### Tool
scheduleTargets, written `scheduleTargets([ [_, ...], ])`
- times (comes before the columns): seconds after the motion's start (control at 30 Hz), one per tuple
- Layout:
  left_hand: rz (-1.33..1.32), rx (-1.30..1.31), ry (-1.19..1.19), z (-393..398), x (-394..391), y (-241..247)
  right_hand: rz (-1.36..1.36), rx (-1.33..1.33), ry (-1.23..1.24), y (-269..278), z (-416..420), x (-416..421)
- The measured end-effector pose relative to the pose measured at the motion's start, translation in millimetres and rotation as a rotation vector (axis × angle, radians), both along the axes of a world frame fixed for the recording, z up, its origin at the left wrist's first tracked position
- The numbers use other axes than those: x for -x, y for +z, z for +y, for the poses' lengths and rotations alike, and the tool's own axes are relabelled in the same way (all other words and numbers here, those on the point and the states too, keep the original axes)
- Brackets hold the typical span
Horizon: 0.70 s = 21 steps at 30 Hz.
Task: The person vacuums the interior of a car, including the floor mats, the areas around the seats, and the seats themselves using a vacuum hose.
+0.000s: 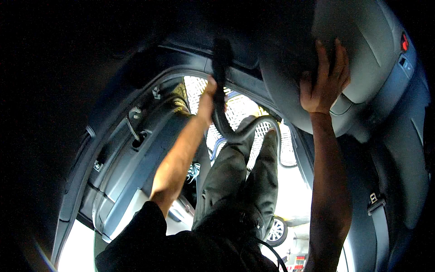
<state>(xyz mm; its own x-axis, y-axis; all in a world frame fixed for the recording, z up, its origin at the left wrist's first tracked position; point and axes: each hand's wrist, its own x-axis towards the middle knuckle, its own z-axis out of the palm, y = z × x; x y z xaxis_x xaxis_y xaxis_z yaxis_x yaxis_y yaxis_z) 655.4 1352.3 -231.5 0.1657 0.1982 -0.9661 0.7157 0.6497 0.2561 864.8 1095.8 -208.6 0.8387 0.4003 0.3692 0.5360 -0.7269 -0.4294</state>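
My left hand [208,102] is wrapped around a black vacuum hose [221,119]. Above that hand, the hose's dark upper end reaches into the shadowed footwell, where its tip cannot be made out. From the grip the hose bends down and curves right, past my legs. My right hand [324,83] rests with spread fingers against a grey car seat [360,68], holding nothing.
An open car door [142,163] stands on the left, with a wiring cable [132,125] at its hinge side. A seat-belt tongue [373,200] hangs at right. Below are a floor grating [238,105], a blue hose [217,148] and another car's wheel [277,232].
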Motion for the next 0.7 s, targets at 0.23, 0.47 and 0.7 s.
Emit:
scheduleTargets([
  [0.23, -0.277, -0.109, 0.067, -6.8, -28.2, -30.2, -0.034, 0.013, 0.015, -1.7, 2.0, 1.6],
  [0.47, -0.335, -0.011, -0.045, -8.5, -46.0, 2.5, -0.053, -0.008, 0.013, -6.6, -4.2, 0.8],
  [0.7, -0.267, -1.187, -0.794, -46.1, -9.2, -10.0, -0.024, -0.035, 0.022, 3.4, -0.2, 0.4],
])
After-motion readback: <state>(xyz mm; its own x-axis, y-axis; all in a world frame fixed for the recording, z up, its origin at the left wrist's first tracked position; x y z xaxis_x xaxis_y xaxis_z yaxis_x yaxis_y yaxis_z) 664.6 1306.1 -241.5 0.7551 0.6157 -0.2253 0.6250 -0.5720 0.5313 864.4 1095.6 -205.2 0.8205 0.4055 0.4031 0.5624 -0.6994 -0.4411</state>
